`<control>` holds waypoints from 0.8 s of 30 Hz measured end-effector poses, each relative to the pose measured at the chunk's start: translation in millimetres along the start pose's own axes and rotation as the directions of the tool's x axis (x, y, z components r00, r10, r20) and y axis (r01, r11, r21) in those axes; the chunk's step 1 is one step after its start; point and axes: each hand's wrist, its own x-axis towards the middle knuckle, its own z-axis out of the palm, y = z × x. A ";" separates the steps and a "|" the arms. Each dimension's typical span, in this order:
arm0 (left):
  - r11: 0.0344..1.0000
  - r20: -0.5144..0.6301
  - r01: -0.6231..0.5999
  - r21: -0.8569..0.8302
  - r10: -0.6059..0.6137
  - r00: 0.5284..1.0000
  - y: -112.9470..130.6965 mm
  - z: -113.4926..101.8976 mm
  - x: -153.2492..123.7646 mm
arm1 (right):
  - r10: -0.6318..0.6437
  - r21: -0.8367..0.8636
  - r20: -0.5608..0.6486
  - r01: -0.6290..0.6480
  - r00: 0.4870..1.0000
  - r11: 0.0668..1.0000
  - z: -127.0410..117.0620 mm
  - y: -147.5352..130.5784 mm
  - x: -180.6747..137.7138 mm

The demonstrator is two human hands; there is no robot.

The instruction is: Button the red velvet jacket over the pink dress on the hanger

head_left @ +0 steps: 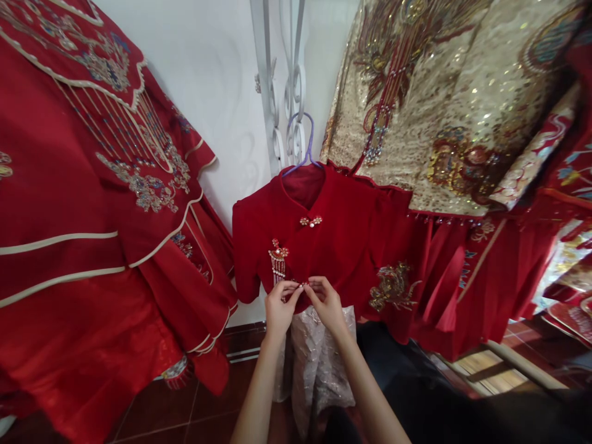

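Observation:
A short red velvet jacket (333, 240) with a stand collar hangs from a purple hanger (309, 142). At its lower front, my left hand (281, 302) and my right hand (326, 299) meet, thumbs and fingers pinched on a small beaded fastener (303, 285). My fingertips partly cover that fastener, so whether it is joined cannot be told. Higher up, a matching jewelled clasp (311, 221) lies below the collar. A fan-shaped brooch with bead tassels (278, 259) sits on the jacket's left side in view. Pale shimmering fabric (319, 345) shows below the hem.
Embroidered red garments (139, 246) hang close on the left. At right hang a gold sequined garment (416, 123) and a red pleated skirt (444, 283). A white scrolled metal stand (296, 80) rises behind the hanger. Dark red tiles (171, 407) cover the floor.

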 end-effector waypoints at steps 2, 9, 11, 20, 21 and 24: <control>0.999 -0.022 0.031 -0.016 -0.032 0.999 1.1 0.7 -1.6 | 0.009 0.008 0.016 -0.009 1.000 1.000 -0.8 -1.5 -0.7; 0.997 -0.039 0.068 -0.044 -0.070 0.997 9.2 2.0 -3.4 | -0.007 -0.023 0.013 0.007 1.000 1.000 -1.5 -5.2 -2.4; 0.988 0.020 0.111 -0.105 -0.109 0.994 12.1 0.6 1.0 | -0.014 -0.026 0.001 0.014 1.000 1.000 -4.5 -9.0 -2.6; 0.798 -0.008 0.238 -0.554 -0.291 0.957 42.7 -12.7 52.8 | 0.091 0.110 0.085 -0.100 0.992 0.989 -36.4 -52.6 -16.4; 0.771 0.002 0.251 -0.586 -0.308 0.951 44.7 -12.4 56.8 | 0.095 0.110 0.085 -0.104 0.992 0.988 -37.9 -55.6 -17.6; 0.728 0.029 0.288 -0.623 -0.346 0.938 46.2 -8.9 62.9 | 0.090 0.114 0.091 -0.100 0.992 0.988 -38.3 -59.5 -20.1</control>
